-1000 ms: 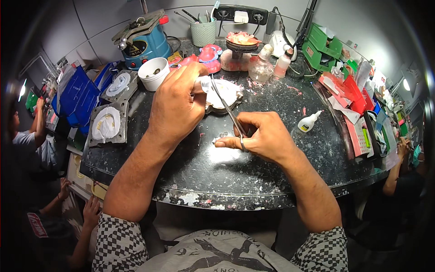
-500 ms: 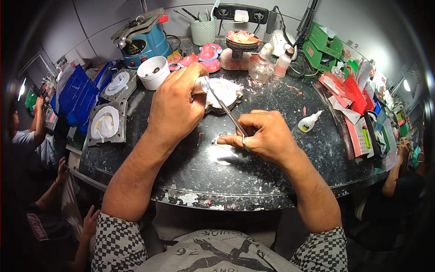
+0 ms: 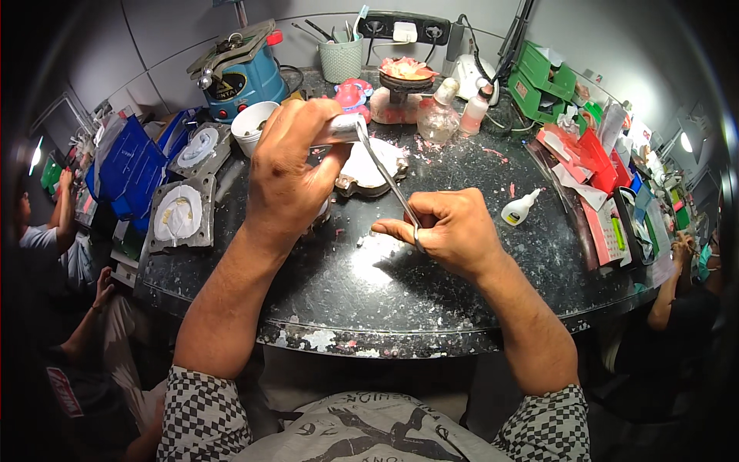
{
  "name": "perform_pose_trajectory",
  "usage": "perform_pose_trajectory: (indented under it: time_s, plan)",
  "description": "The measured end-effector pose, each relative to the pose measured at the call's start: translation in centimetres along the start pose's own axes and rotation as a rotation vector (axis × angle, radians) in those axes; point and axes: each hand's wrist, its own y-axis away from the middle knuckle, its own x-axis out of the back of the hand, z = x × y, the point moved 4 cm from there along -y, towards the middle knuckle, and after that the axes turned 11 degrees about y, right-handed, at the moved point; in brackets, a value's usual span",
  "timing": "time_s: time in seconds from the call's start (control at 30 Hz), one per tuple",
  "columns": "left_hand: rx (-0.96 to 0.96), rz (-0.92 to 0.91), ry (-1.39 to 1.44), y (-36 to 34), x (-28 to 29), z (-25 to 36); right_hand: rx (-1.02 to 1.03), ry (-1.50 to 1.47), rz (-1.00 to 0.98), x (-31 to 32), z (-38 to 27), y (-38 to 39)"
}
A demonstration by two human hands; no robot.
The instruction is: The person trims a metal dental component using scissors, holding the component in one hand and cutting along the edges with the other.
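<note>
My left hand (image 3: 286,173) is closed around a small silvery cylinder (image 3: 337,129), lying nearly level with its end toward the right. A long thin metal tool (image 3: 386,175) slants from that end down to my right hand (image 3: 458,231), whose fingers and thumb pinch its looped lower end. The tool's upper tip is at the cylinder's end; whether it goes inside I cannot tell. Behind the tool, a white plaster cast (image 3: 372,168) rests in a dark metal base on the bench. A small white squeeze bottle (image 3: 521,207) lies to the right of my right hand.
Two plaster-filled metal flask halves (image 3: 183,214) lie left, near blue boxes (image 3: 137,165). A white pot (image 3: 248,129), blue machine (image 3: 245,81), burner stand with pink scraps (image 3: 406,71), and glass bottle (image 3: 440,115) stand behind. Green bins (image 3: 543,81) and red boxes (image 3: 596,158) line the right.
My left hand has shifted slightly left and turned, bringing the cylinder nearer level. The tool's upper end moved slightly up; my right hand stays almost in place.
</note>
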Motion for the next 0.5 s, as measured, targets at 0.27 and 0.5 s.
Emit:
perform_pose_trajectory:
  time_s: [0.27,0.5]
  plan:
    - [0.086,-0.028,0.079,0.4,-0.8,-0.3,-0.094,-0.062,-0.173,-0.4,-0.4,-0.3]
    - [0.101,-0.129,0.153,0.8,-1.7,0.7,-0.081,0.002,-0.211,-0.2,0.0,-0.1]
